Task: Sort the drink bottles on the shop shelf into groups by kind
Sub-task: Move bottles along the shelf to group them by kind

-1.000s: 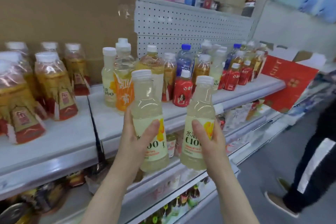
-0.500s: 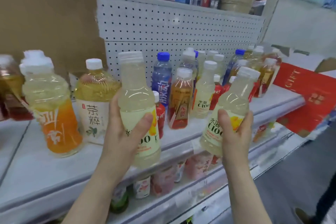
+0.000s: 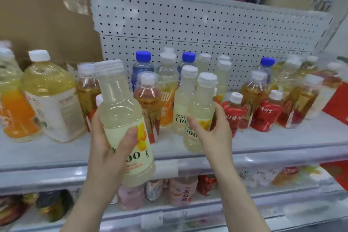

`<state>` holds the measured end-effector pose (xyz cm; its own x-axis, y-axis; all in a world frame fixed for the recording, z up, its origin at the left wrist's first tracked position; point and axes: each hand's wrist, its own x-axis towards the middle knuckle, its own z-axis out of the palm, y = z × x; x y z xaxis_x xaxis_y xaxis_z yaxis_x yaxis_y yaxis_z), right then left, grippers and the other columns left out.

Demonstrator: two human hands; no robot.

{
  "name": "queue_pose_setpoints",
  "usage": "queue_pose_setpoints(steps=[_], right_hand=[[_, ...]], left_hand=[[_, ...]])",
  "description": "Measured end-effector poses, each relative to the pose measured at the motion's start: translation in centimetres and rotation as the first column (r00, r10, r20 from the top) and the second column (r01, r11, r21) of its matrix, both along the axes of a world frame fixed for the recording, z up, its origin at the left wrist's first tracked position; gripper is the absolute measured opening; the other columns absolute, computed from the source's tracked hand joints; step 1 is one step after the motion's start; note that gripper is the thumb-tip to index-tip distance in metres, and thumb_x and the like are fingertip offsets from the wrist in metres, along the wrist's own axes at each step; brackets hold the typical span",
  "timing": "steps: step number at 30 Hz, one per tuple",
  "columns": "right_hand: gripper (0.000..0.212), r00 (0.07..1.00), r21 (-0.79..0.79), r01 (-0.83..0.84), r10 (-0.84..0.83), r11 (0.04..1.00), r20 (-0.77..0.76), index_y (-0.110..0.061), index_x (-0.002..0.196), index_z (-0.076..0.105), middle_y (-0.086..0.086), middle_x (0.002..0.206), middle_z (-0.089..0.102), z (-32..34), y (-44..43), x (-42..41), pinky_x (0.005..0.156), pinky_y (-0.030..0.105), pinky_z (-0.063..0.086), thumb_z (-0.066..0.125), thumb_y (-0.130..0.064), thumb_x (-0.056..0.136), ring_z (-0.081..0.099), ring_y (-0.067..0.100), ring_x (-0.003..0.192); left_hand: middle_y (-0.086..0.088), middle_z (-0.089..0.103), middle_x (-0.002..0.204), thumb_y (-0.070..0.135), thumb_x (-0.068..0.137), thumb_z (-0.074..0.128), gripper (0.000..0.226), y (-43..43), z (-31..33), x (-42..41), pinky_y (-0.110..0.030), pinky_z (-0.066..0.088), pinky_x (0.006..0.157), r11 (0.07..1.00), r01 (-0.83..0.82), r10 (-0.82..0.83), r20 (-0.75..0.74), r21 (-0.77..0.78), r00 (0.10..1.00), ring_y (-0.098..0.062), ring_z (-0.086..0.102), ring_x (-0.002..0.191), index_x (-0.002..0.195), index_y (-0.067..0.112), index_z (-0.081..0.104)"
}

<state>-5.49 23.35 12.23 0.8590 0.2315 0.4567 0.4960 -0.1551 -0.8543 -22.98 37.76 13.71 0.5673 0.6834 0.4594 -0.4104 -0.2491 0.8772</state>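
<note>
C100 bottles (image 3: 120, 111) in left hand (image 3: 105, 149), right hand (image 3: 212, 137)

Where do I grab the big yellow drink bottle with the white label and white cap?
Likely at the neck under the white cap, from the front: the big yellow drink bottle stands upright near the shelf edge, its body looks wide for one hand, and an orange-labelled bottle stands close on its left.

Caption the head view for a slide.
Left hand grips a C100 bottle; right hand holds a second bottle beside a third on the shelf.
</note>
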Motion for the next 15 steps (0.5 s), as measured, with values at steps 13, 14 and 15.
queue_pose_setpoints(steps=[13,14,15], right_hand=[[0.065,0.922,-0.264,0.318,-0.232,0.911,0.310,-0.013,0.143,0.046,0.006,0.134,0.051,1.1,0.7,1.9,0.097,0.024,0.030,0.059,-0.053,0.093,0.043,0.022,0.122],[0.061,0.896,-0.190,0.369,-0.293,0.910,0.334,-0.012,0.141,0.047,0.006,0.133,0.052,1.3,-0.5,2.3,0.097,0.023,0.029,0.058,-0.051,0.095,0.044,0.023,0.121],[0.059,0.870,-0.140,0.423,-0.358,0.895,0.340,-0.011,0.141,0.046,0.008,0.134,0.052,1.5,-1.7,3.0,0.099,0.025,0.030,0.059,-0.048,0.096,0.045,0.024,0.122]], left_hand=[[0.021,0.069,0.108,0.033,0.085,0.064,0.043,-3.1,-0.7,1.5,-0.014,0.053,0.077,0.996,0.079,-0.078,0.037,-0.037,0.996,-0.003,0.067,0.101,0.124,0.045,0.048],[0.021,0.069,0.107,0.031,0.084,0.060,0.043,-3.1,-0.8,1.5,-0.013,0.053,0.076,0.996,0.085,-0.084,0.039,-0.033,0.996,-0.002,0.067,0.100,0.123,0.043,0.048],[0.022,0.070,0.107,0.030,0.082,0.058,0.044,-3.1,-1.0,1.7,-0.013,0.053,0.076,0.995,0.092,-0.091,0.042,-0.025,0.995,0.000,0.067,0.099,0.123,0.042,0.047]])
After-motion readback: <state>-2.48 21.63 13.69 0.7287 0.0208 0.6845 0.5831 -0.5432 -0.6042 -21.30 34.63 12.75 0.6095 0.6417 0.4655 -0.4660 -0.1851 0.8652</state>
